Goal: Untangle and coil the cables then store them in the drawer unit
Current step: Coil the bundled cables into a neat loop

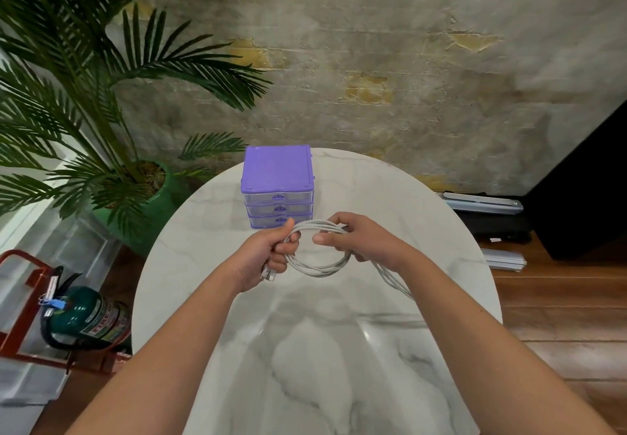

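Soft daylight — edges warped, blurry

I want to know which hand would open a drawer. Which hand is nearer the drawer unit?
Left. The left hand grips the cable just below the drawer unit; the right hand holds it off to the right.

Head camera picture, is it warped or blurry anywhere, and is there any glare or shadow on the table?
Head view: wide-angle distortion bows the round marble table and stretches both forearms near the lower corners; the left hand, right hand and white cable are fairly sharp, the wall softer; a glossy reflection and the arms' soft shadow sit on the near tabletop; the purple drawer unit is evenly lit.
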Action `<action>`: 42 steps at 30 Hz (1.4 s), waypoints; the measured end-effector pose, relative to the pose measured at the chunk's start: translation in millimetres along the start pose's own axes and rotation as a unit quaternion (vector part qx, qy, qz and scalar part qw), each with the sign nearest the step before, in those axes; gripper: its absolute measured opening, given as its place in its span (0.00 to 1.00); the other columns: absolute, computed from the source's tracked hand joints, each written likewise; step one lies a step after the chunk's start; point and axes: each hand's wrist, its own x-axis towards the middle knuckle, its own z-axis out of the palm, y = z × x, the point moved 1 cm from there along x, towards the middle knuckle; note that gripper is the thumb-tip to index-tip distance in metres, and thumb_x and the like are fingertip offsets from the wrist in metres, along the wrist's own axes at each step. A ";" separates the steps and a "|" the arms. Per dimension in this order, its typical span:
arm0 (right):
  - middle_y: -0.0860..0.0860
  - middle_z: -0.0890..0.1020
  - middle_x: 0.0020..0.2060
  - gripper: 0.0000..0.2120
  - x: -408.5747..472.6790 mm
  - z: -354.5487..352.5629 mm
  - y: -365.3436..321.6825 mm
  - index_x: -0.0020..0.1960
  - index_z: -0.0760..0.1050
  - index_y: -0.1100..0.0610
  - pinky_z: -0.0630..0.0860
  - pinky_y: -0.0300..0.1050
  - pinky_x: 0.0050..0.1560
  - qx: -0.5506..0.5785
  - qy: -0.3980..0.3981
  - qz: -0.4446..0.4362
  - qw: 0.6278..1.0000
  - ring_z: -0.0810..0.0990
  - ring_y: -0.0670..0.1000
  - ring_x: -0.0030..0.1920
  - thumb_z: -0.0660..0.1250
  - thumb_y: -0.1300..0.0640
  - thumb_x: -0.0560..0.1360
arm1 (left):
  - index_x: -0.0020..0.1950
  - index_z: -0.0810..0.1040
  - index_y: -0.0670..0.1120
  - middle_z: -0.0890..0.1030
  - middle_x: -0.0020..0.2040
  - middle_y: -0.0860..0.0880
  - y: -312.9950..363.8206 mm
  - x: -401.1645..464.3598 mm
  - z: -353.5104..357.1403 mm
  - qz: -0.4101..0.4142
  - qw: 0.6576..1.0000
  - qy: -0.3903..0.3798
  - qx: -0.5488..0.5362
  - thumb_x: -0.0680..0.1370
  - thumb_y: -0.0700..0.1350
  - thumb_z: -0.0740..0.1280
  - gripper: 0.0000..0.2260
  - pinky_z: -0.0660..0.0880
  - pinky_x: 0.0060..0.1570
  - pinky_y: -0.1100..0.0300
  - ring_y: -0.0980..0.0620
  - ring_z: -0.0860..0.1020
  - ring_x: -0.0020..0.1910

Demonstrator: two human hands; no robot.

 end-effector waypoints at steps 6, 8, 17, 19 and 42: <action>0.46 0.75 0.34 0.14 4.1 9.9 -4.1 0.45 0.76 0.50 0.67 0.39 0.37 -0.104 0.039 -0.040 0.993 0.72 0.44 0.34 0.60 0.41 0.79 | 0.42 0.70 0.47 0.61 0.29 0.54 0.2 0.8 0.6 0.013 0.993 0.065 0.100 0.82 0.58 0.55 0.17 0.55 0.23 0.67 0.58 0.54 0.24; 0.47 0.76 0.34 0.17 6.4 12.8 -0.4 0.45 0.76 0.50 0.69 0.42 0.39 -0.126 0.051 -0.031 0.990 0.73 0.45 0.35 0.57 0.40 0.80 | 0.44 0.72 0.47 0.63 0.29 0.54 2.9 -1.5 2.2 0.016 0.988 0.067 0.141 0.82 0.59 0.55 0.18 0.56 0.24 0.67 0.57 0.55 0.25; 0.49 0.75 0.31 0.20 3.9 27.5 -4.0 0.42 0.73 0.52 0.69 0.47 0.38 -0.111 0.131 -0.037 0.984 0.72 0.50 0.33 0.53 0.40 0.81 | 0.46 0.73 0.47 0.64 0.30 0.53 7.2 -0.8 -1.6 0.052 0.996 0.036 0.064 0.81 0.57 0.58 0.15 0.53 0.23 0.68 0.58 0.53 0.26; 0.49 0.74 0.30 0.19 3.0 27.6 -7.2 0.42 0.73 0.53 0.68 0.44 0.35 -0.055 0.100 -0.031 0.993 0.70 0.48 0.30 0.55 0.42 0.81 | 0.45 0.73 0.47 0.64 0.29 0.53 6.9 -0.5 -3.3 0.060 0.994 0.048 0.081 0.82 0.56 0.58 0.15 0.53 0.23 0.68 0.58 0.54 0.26; 0.48 0.72 0.34 0.18 2.4 18.9 -15.1 0.49 0.74 0.55 0.61 0.32 0.29 -0.088 -0.022 0.001 0.996 0.68 0.41 0.28 0.54 0.43 0.82 | 0.43 0.72 0.47 0.70 0.31 0.52 10.1 -3.2 -9.3 0.016 0.982 0.003 0.191 0.82 0.55 0.57 0.14 0.56 0.23 0.67 0.57 0.56 0.24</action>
